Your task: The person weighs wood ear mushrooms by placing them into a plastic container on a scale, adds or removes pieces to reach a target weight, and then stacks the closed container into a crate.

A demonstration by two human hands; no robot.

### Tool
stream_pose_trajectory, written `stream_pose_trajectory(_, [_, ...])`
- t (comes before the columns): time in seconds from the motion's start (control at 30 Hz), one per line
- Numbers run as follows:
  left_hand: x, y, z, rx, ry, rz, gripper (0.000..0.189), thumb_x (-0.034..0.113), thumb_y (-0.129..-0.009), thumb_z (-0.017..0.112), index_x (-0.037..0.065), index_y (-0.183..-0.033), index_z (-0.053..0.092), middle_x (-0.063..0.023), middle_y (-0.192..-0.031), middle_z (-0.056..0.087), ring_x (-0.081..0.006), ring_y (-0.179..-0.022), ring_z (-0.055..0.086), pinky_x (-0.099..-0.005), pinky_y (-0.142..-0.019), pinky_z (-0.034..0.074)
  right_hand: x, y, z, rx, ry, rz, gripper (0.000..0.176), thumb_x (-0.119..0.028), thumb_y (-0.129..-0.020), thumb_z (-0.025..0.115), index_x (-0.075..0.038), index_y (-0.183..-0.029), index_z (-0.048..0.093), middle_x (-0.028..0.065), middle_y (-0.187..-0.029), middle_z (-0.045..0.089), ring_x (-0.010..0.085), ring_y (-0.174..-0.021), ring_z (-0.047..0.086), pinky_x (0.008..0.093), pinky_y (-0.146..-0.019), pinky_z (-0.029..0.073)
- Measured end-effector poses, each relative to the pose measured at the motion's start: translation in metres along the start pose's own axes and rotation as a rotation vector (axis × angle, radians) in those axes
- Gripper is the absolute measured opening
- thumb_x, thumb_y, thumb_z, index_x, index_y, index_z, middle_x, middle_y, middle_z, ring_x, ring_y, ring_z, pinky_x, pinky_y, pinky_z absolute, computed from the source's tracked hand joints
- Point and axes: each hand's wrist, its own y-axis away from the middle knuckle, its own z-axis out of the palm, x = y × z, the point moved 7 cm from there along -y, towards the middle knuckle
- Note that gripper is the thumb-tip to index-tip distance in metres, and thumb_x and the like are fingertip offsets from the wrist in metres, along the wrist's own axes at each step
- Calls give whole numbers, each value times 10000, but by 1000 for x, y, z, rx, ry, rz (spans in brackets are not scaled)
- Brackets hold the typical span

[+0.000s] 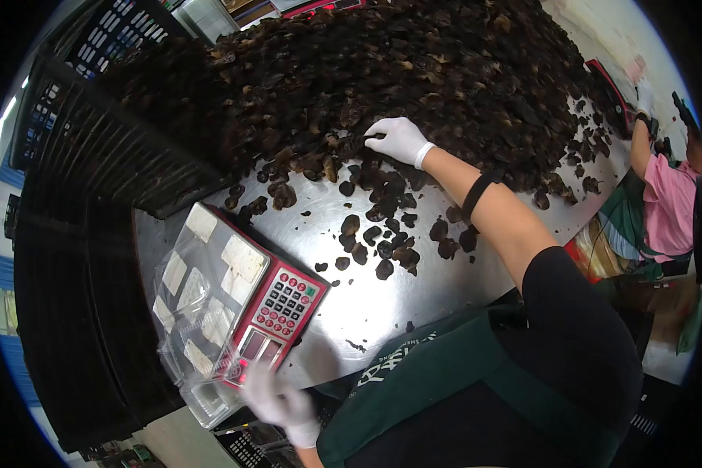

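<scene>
My right hand (pixel 398 139), in a white glove, reaches out to the near edge of a big heap of dark dried mushrooms (pixel 413 70). Its fingertips pinch one dark piece at the foot of the heap. Loose mushroom pieces (pixel 382 234) lie scattered on the shiny metal table (pixel 421 296) under my forearm. My left hand (pixel 279 402), also gloved and blurred, is low at the near edge. It sits beside the front of a red electronic scale (pixel 287 303) and a clear plastic compartment tray (pixel 199 308) resting on the scale. Whether it holds anything is unclear.
Black plastic crates (pixel 93 156) are stacked along the left side. At the far right a person in a pink top (pixel 667 203) reaches a gloved hand (pixel 644 95) toward the heap. My green apron (pixel 444 390) fills the lower right.
</scene>
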Motion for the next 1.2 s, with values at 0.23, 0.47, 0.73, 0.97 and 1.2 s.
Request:
stream_pose_trajectory(0.23, [-97, -15, -42, -113, -328, -224, 542, -107, -726, 529, 9, -1253, 575, -129, -1268, 577, -325, -1245, 510, -491, -1162, 250, -26, 30, -20, -96, -883, 332, 284, -239, -892, 688, -19, -1068, 726, 73, -1049, 720, 156, -935, 660, 308, -876, 504])
stream_pose_trajectory(0.47, [-82, -16, 6, -174, -276, -180, 402, -35, -793, 594, 60, -1183, 610, -85, -1144, 626, -264, -1137, 566, -529, -1189, 186, -88, 75, -13, -606, -1876, 425, 278, -261, -997, 540, -17, -1054, 661, 111, -945, 724, 201, -802, 727, 358, -672, 631])
stream_pose_trajectory(0.73, [-46, -37, 12, -112, -110, -143, 381, 4, -842, 618, 34, -1221, 596, -144, -1188, 605, -310, -1152, 539, -526, -1145, 255, -143, 73, -5, -706, -2201, 485, 292, -296, -995, 559, -24, -1060, 647, 145, -981, 707, 226, -781, 708, 368, -635, 608])
stream_pose_trajectory(0.97, [-45, -67, -14, -25, -109, -103, 369, -19, -820, 615, 61, -1179, 623, -101, -1171, 609, -281, -1166, 550, -525, -1166, 242, -192, 72, 26, -930, -2040, 338, 329, -322, -1025, 497, -43, -1158, 609, 154, -988, 691, 234, -767, 673, 309, -504, 508])
stream_pose_trajectory(1.2, [9, -101, 7, -50, 168, 27, 348, 22, -794, 683, 61, -1137, 636, -102, -1109, 636, -274, -1077, 577, -455, -1018, 379, -233, 86, 36, -872, -1928, 424, 495, -463, -1006, 455, -15, -1097, 645, 132, -907, 701, 288, -683, 693, 519, -533, 596])
